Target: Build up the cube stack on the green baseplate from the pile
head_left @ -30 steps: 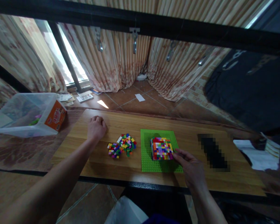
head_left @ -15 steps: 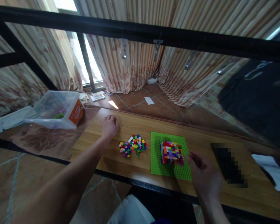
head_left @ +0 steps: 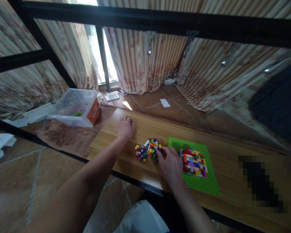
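My left hand point(head_left: 126, 127) rests at the far left of the wooden table, its fingers curled in with nothing visible in them. My right hand point(head_left: 171, 160) reaches to the right edge of a loose pile of small coloured toy bricks point(head_left: 152, 148). Its thumb and forefinger are a little apart at the bricks, and the other fingers are partly hidden. A smaller cluster of bricks point(head_left: 141, 152) adjoins the pile on the left. Just right of that hand, a block built of many-coloured bricks point(head_left: 194, 162) stands on a green studded baseplate point(head_left: 212, 181).
The wooden table point(head_left: 229, 161) has a dark front edge. A pixelated dark object point(head_left: 263, 184) lies at its right. Beyond the left end, a clear plastic bin point(head_left: 74, 106) with an orange label sits on a rug. Black metal bars point(head_left: 160, 17) cross above, before striped curtains.
My right hand has moved left, from beside the brick block to the loose pile. The left hand stays on the table. The whole view has shifted, so things appear further right.
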The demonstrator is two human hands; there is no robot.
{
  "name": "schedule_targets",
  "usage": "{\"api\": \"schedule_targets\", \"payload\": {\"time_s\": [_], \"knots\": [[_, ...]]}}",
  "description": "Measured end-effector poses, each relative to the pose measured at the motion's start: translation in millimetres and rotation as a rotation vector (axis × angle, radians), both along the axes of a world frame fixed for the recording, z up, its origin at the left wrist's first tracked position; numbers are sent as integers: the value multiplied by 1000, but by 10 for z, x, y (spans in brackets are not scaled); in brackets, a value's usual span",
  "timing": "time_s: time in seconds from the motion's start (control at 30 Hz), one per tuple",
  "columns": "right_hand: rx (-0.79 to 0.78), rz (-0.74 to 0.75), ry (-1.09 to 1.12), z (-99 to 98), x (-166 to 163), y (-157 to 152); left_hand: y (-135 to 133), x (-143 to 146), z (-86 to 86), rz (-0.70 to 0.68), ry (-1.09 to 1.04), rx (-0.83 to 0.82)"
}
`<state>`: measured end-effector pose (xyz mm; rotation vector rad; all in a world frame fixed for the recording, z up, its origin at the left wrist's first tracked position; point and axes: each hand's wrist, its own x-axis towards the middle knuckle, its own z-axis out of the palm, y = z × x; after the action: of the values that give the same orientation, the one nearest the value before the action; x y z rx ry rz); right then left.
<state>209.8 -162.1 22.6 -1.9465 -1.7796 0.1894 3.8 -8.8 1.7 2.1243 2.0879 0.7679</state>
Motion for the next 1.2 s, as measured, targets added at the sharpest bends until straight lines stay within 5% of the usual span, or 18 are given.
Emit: {"api": "schedule_targets", "payload": {"time_s": [0.17, 0.5, 0.97, 1.2], "knots": [[3, 13, -33, -32, -16, -11, -8, 8, 9, 2, -23, -4], [-38, -22, 443, 86, 65, -264, 10, 0, 7, 0, 14, -7], [143, 39, 232, -149, -46, -215, 29, -8, -26, 8, 63, 21], [216, 18, 381, -12, -3, -325, 55, -23, -43, 6, 48, 23]]}}
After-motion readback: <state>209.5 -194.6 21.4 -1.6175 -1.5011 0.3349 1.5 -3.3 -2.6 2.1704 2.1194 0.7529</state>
